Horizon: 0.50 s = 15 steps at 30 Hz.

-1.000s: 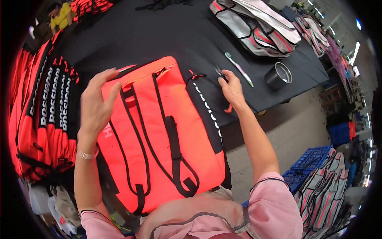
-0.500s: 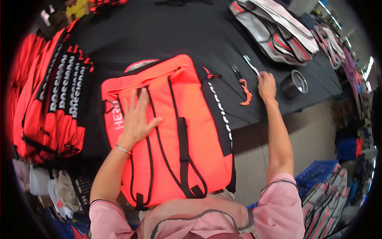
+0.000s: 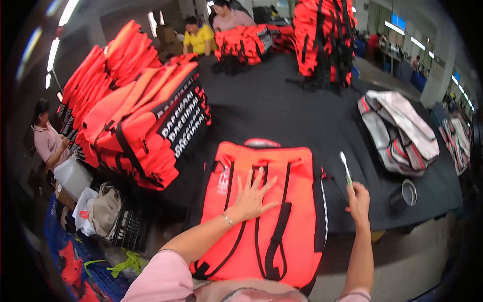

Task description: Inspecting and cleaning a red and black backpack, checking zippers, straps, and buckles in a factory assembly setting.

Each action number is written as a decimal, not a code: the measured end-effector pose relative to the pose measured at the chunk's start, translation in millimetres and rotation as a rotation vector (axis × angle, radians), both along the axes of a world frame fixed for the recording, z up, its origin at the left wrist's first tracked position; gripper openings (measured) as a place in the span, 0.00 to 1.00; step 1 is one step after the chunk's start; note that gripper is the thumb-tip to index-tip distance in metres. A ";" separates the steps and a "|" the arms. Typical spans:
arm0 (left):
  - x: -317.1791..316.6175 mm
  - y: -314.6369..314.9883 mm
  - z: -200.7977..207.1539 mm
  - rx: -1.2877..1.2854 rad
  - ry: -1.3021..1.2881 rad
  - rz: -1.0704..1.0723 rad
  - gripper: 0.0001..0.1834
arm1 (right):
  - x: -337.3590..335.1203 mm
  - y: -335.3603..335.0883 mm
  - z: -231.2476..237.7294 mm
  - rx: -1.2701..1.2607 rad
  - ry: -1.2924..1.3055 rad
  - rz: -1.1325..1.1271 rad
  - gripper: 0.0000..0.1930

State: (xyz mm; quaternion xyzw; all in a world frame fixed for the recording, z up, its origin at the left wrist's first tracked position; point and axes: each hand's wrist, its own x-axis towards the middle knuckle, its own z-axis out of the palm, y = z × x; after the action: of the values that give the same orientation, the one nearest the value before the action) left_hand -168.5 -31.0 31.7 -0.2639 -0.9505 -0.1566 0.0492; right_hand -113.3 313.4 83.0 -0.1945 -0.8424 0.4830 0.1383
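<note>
A bright red-orange backpack with black straps and piping lies strap side up at the table's near edge. My left hand rests flat on its upper part, fingers spread. To the right of the bag, my right hand is closed round the handle of a toothbrush, whose white bristle head points up and away from me. A metal cup stands on the black table cover to the right of this hand.
Tall stacks of red bags flank the left side, and another pile stands at the back. Grey-white bags lie far right. A black crate is low on the left. People work beyond the table, one in a yellow shirt.
My view has tilted up, so more of the room shows. The toothbrush, lying at my right fingers before, is now gripped and raised. My left hand still lies on the backpack.
</note>
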 end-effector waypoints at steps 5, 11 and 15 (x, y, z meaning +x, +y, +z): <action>-5.7 -3.1 5.7 -0.110 0.102 0.026 0.41 | -27.4 -24.7 5.6 0.096 0.168 0.032 0.18; -41.6 27.4 38.6 0.245 0.265 -0.054 0.19 | -53.3 -20.8 -38.0 -0.424 0.074 0.005 0.13; -89.6 93.6 77.6 0.426 0.364 -0.228 0.19 | -50.6 -43.0 -40.0 -0.223 0.075 -0.099 0.19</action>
State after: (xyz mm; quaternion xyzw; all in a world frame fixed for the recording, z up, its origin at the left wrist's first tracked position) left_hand -258.1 62.6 109.4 -0.3762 -0.8362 -0.3070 0.2550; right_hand -163.9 270.3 43.0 -0.2316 -0.7671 0.5734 0.1709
